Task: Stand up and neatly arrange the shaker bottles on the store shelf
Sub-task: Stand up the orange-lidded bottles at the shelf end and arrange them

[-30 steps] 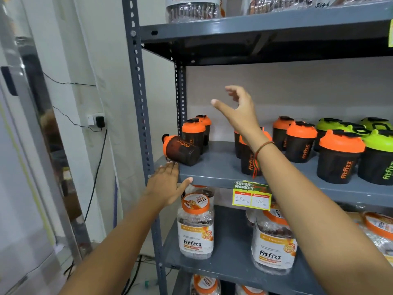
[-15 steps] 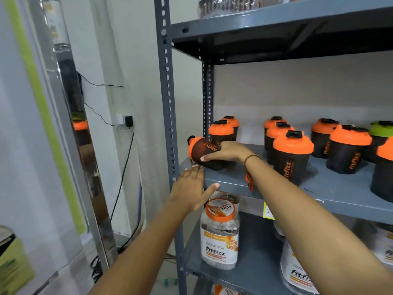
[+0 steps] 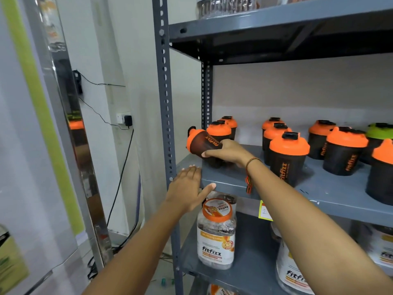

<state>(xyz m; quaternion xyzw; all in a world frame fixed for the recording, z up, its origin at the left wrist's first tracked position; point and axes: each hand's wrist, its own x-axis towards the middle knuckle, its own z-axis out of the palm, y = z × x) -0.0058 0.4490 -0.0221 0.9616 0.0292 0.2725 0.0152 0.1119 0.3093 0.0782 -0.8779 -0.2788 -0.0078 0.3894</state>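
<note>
A black shaker bottle with an orange lid (image 3: 203, 142) is tilted, lid up and to the left, at the left end of the grey middle shelf (image 3: 225, 177). My right hand (image 3: 228, 153) is shut around its lower body, base near the shelf. My left hand (image 3: 188, 189) lies open and flat against the shelf's front left corner, holding nothing. Two upright orange-lidded shakers (image 3: 220, 129) stand just behind the tilted one. Several more upright orange-lidded shakers (image 3: 288, 155) and a green-lidded one (image 3: 380, 133) fill the shelf to the right.
The shelf's perforated grey upright (image 3: 164, 103) runs just left of my hands. Clear Fitfizz jars (image 3: 215, 233) stand on the lower shelf, with a yellow price tag (image 3: 264, 211) on the edge above. A wall socket with cables (image 3: 125, 120) is at the left.
My right hand came down from the air onto the toppled shaker, gripped it and has raised its lid end. The camera view shifted left. My left hand stayed at the shelf edge.
</note>
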